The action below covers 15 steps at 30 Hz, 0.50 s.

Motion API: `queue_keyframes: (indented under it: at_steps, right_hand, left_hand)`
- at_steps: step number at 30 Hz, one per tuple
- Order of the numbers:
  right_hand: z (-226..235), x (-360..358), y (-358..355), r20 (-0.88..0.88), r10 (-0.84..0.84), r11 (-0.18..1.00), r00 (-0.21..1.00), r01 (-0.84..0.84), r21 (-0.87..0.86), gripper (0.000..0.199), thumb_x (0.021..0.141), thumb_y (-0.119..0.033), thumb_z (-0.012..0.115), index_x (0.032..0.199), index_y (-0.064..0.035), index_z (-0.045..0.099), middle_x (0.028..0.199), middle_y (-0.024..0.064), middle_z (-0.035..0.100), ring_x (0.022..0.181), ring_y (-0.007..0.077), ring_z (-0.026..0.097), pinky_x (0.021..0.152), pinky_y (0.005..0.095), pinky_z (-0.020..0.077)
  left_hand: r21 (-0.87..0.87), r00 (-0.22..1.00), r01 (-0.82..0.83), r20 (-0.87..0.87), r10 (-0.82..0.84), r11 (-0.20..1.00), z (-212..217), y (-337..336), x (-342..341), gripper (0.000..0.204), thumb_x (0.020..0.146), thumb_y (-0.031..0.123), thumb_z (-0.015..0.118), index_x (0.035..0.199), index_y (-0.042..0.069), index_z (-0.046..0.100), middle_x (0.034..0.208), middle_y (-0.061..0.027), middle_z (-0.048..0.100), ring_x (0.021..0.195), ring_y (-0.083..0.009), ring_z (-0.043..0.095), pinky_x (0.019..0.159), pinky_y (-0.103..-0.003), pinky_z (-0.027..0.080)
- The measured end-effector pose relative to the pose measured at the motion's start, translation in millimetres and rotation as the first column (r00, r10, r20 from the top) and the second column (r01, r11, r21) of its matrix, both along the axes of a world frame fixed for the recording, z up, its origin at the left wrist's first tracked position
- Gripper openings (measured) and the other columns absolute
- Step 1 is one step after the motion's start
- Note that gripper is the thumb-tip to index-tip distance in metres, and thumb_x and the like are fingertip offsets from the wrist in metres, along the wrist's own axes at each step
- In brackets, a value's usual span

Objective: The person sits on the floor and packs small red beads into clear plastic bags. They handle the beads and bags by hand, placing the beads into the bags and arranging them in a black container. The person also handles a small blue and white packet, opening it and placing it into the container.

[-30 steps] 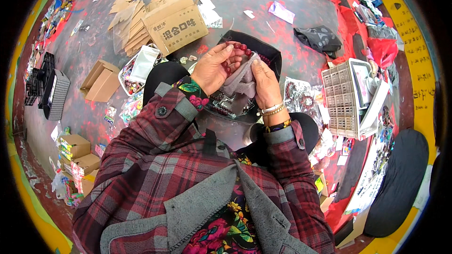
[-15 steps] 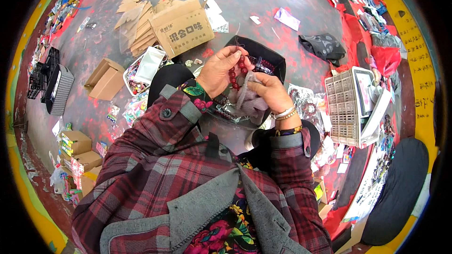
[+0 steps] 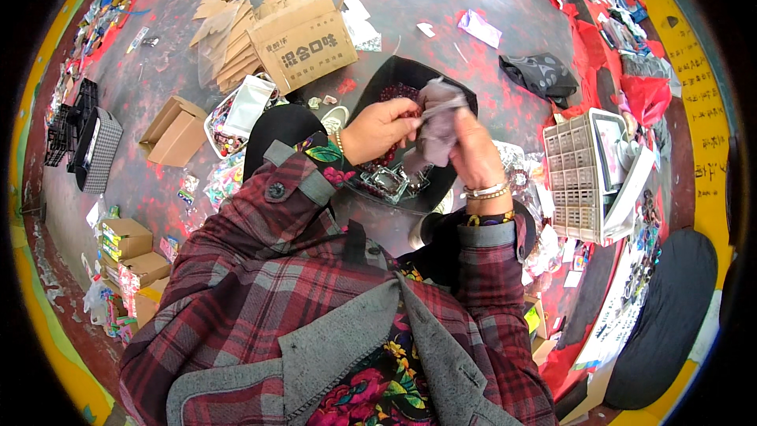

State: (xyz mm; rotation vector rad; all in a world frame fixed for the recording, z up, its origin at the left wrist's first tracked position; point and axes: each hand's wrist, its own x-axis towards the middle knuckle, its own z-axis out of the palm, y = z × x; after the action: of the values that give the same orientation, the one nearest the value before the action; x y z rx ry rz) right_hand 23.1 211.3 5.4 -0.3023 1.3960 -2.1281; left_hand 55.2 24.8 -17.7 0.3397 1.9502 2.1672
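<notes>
A greyish-mauve cloth is bunched up over a black bin between my knees. My right hand grips the cloth's right side, fingers partly hidden behind it. My left hand is closed in a pinch, its fingertips at the cloth's left edge. Dark red beads show in the bin beyond my left fingers, with more beside that hand. Clear, shiny packaging lies in the near part of the bin.
An opened cardboard box and flattened cardboard stand ahead left. A smaller box sits left, near a white basket of trinkets. To the right are a pale plastic crate and a dark grey bag. Goods line both walls.
The red bead strand is no longer held up in my left hand. Both hands have shifted apart slightly, and the cloth has been raised and turned over the bin.
</notes>
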Motion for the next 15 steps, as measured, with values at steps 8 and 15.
queue_keyframes:
  at_steps: [8,15]
  right_hand:
    - [-19,7,-16,-0.203,-0.196,0.959,0.959,0.231,0.162,0.024,0.079,0.004,0.055,0.1,-0.0023,0.064,0.092,0.0026,0.064,0.081,0.008,0.057,0.072,0.0209,0.0457]
    - [-6,12,-25,-0.424,-0.368,0.873,0.828,0.464,0.149,0.02,0.08,0.004,0.056,0.097,-0.0008,0.064,0.087,0.0035,0.065,0.076,0.0087,0.058,0.069,0.0211,0.0468]
  left_hand:
    - [-0.074,0.989,0.003,0.146,0.008,0.997,13,3,4,0.012,0.086,0.012,0.054,0.091,0.003,0.06,0.073,0.0012,0.059,0.061,-0.0042,0.052,0.055,-0.019,0.042]
    - [0.114,0.954,0.046,0.289,-0.078,0.992,13,-1,2,0.015,0.084,0.018,0.059,0.084,0.003,0.06,0.072,-0.0007,0.06,0.062,-0.0064,0.054,0.057,-0.019,0.041]
